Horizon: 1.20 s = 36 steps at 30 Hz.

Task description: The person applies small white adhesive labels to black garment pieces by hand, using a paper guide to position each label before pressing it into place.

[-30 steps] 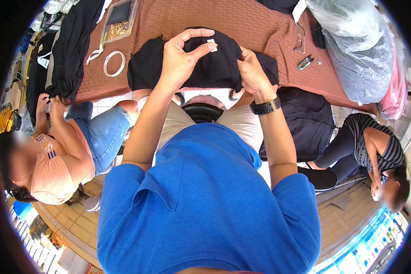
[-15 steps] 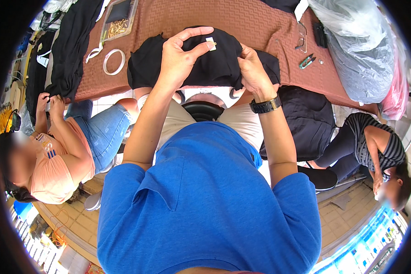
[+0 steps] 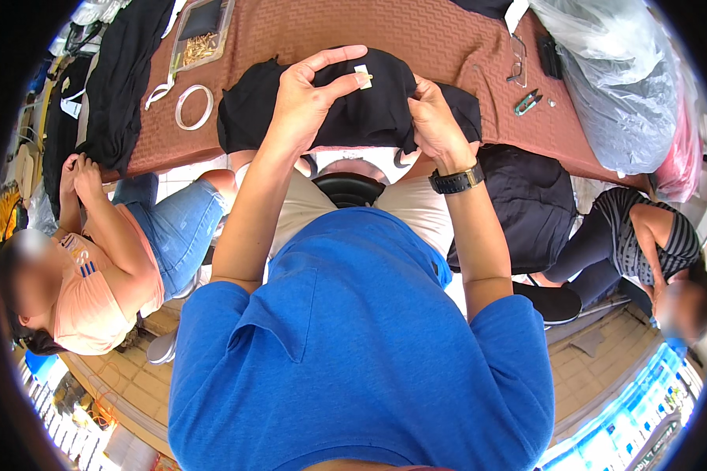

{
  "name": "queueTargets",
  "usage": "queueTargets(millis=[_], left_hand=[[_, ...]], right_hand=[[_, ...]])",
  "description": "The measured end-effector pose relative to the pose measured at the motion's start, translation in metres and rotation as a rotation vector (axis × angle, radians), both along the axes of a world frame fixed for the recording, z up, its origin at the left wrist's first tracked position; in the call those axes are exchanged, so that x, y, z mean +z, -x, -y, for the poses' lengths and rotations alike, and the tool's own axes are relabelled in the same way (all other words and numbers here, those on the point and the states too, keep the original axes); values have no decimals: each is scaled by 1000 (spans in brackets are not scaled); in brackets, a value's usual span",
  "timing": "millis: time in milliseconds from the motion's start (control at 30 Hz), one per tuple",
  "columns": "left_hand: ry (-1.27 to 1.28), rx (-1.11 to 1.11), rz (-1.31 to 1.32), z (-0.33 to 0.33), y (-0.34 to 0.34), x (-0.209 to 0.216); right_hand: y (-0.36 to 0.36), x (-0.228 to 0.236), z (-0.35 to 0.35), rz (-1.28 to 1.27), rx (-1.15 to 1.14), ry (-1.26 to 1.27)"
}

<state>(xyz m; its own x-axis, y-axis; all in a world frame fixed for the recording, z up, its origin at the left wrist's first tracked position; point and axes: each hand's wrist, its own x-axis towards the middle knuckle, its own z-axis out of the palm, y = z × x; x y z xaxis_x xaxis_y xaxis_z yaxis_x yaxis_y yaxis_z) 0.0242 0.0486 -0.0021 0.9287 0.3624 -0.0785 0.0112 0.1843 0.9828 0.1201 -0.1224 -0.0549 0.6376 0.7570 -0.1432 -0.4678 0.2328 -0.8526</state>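
A black garment [image 3: 353,118] lies bunched at the near edge of the table, between my two hands. On its upper part sits a small white tag [image 3: 363,77] with a tiny gold-coloured piece, perhaps a pin. My left hand [image 3: 305,98] has its thumb on the tag, with the cloth held under it; the index finger stretches out above, apart from the thumb. The other left fingers are mostly hidden. My right hand [image 3: 434,118], with a dark watch on its wrist, closes thumb against fingers on the garment's right side.
A brown cloth covers the table [image 3: 291,27]. On it are a clear box [image 3: 204,35] of gold-coloured pins, a white tape roll [image 3: 194,107], thread snips [image 3: 528,102], eyeglasses [image 3: 517,67] and large plastic bags [image 3: 613,86]. People sit at my left and right; black cloth [image 3: 522,204] is heaped by my right thigh.
My hands and the garment stay nearly in place. The person at the left has raised their hands slightly, and the person at the right has shifted their head and arms.
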Motion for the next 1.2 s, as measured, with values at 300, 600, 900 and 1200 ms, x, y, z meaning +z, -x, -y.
queueTargets(millis=[300, 600, 900, 1200], left_hand=[[-7, 10, -52, 2, 0, -2], [-281, 90, -25, 2, 1, -4], [-443, 99, 10, 7, -1, -6], [-448, 197, -37, -10, -3, -15]], right_hand=[[2, 2, -3, 10, -111, 73], [0, 23, -2, 897, -491, 296], [12, 44, -13, 1066, -333, 247], [-7, 195, 79, 1093, -699, -429]])
